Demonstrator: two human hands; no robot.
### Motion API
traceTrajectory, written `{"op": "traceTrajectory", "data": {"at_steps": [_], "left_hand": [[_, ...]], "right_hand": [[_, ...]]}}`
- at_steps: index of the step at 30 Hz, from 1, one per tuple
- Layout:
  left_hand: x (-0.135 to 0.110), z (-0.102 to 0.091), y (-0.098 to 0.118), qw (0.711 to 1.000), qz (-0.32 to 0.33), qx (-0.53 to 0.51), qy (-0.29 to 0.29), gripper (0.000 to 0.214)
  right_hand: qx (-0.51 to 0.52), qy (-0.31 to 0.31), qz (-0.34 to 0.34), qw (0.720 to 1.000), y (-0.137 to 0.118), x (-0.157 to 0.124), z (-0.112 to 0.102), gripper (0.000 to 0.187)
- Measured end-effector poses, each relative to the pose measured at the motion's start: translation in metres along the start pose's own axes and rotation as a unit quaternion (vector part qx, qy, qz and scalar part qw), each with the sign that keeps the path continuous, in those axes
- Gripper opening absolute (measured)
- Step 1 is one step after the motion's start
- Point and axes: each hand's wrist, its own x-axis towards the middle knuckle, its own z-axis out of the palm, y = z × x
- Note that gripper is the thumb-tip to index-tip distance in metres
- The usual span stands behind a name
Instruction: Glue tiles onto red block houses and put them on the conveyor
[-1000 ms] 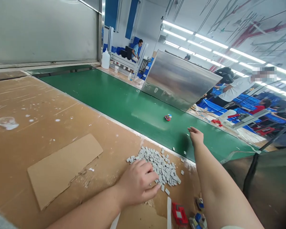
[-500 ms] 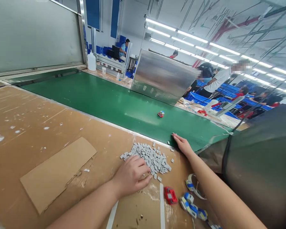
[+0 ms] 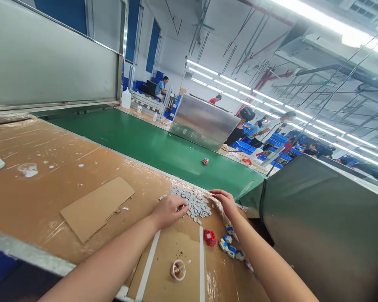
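Note:
A pile of several small grey blocks lies on the brown cardboard-covered bench beside the green conveyor belt. My left hand rests on the pile's near left side, fingers curled and pressed among the blocks. My right hand sits at the pile's right edge, fingers bent over the bench rim; what they hold, if anything, is hidden. A red toy piece and several blue-and-white pieces lie just below my hands. One small red and blue piece sits alone on the belt.
A loose cardboard sheet lies to the left and a roll of tape near the front edge. A large dark green cover stands at right. A metal hood crosses the belt. Other people work at benches with blue bins beyond.
My right hand drew back from the belt to the right edge of the grey pile. The view pulled back and rose, bringing the tape roll and bench front into sight. My left hand stayed on the pile.

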Motion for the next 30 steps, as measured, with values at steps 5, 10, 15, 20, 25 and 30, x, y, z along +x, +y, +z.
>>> {"op": "traceTrajectory", "data": {"at_steps": [5, 10, 15, 20, 25, 30], "left_hand": [[0.001, -0.006, 0.0, 1.0, -0.014, 0.0, -0.002, 0.029], [0.003, -0.008, -0.004, 1.0, -0.004, 0.015, -0.011, 0.031], [0.004, -0.006, -0.007, 1.0, -0.016, 0.0, -0.027, 0.032], [-0.001, -0.01, 0.002, 0.997, -0.057, -0.033, -0.042, 0.034], [-0.016, -0.008, 0.015, 0.979, -0.127, -0.151, -0.052, 0.047], [-0.029, 0.003, 0.028, 0.893, -0.216, -0.364, -0.153, 0.076]], "right_hand": [[-0.045, 0.019, 0.009, 0.999, -0.006, 0.007, 0.002, 0.053], [-0.071, -0.062, -0.026, 0.995, -0.029, -0.035, 0.011, 0.053], [-0.222, -0.128, -0.139, 0.956, -0.065, -0.109, -0.014, 0.044], [-0.355, -0.2, -0.187, 0.894, -0.078, -0.154, 0.0, 0.041], [-0.251, -0.12, -0.234, 0.931, -0.079, -0.155, 0.031, 0.03], [-0.074, -0.032, -0.303, 0.95, -0.103, -0.154, 0.084, 0.039]]}}
